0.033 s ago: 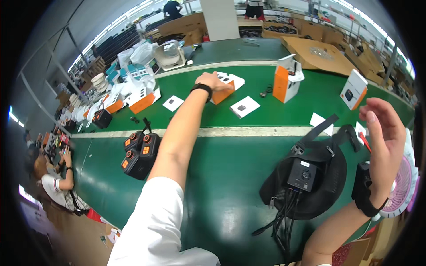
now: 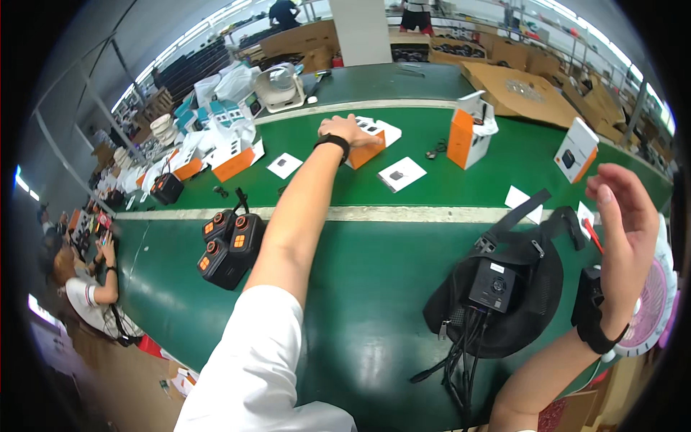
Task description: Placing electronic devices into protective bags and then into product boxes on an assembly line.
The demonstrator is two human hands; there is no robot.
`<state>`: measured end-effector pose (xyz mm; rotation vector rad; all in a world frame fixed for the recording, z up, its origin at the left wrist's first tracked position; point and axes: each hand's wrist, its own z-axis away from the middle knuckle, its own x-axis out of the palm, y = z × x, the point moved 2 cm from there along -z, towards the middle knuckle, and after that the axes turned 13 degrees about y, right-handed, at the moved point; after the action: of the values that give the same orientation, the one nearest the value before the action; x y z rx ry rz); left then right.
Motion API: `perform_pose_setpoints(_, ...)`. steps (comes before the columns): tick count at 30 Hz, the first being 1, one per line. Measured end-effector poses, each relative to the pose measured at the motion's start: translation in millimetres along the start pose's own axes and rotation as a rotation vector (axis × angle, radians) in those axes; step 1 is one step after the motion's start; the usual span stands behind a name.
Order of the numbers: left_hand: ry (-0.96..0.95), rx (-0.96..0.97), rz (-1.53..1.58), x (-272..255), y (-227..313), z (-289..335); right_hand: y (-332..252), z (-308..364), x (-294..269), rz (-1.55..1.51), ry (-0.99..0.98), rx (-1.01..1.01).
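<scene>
My left arm reaches out to the far side of the green table, where my left hand [image 2: 345, 131] grips the left end of a small orange and white box [image 2: 367, 155]; the thumb lies along its front and some fingertips are hidden. A white card or booklet [image 2: 402, 174] lies flat just to the box's right. My right hand [image 2: 628, 216] is raised at the right side, fingers curved and apart from the thumb, with nothing in it. Below and left of it lies a black bag [image 2: 536, 317] with a dark boxy device [image 2: 492, 284] and several cables.
Black cameras with orange trim [image 2: 230, 248] stand left of my arm. An opened orange and white box [image 2: 468, 140] and a white box [image 2: 576, 151] stand at the back right. A pink fan [image 2: 644, 309] is behind my right wrist. Another person [image 2: 93, 291] sits far left.
The whole view has shifted very slightly. Both hands keep their places and grip.
</scene>
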<state>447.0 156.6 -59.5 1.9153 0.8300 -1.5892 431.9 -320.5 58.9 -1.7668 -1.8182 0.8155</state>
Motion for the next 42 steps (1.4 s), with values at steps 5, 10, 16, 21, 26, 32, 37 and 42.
perform_pose_setpoints(5,0.146,-0.001,0.309,22,-40,18,-16,10,15,0.046,-0.067,-0.038)
perform_pose_setpoints(10,0.696,0.296,0.657,-67,9,166,-26,28,58,0.017,-0.186,0.073)
perform_pose_setpoints(16,1.268,0.671,0.972,-111,-23,293,-68,86,113,-0.284,-0.414,0.116)
perform_pose_setpoints(21,1.394,0.662,0.833,-106,-63,332,-86,129,130,-0.295,-0.366,-0.193)
perform_pose_setpoints(26,0.987,0.638,0.978,-132,-115,362,-98,159,136,-0.283,-0.518,-0.379)
perform_pose_setpoints(32,0.293,0.171,1.360,-96,-171,381,-128,168,181,-0.073,-1.082,-0.405)
perform_pose_setpoints(37,0.163,0.019,1.607,-50,-209,390,-140,94,247,-0.249,-1.401,-0.089)
perform_pose_setpoints(42,0.272,0.213,1.472,-64,-212,384,-89,-25,368,-0.421,-0.615,0.278)
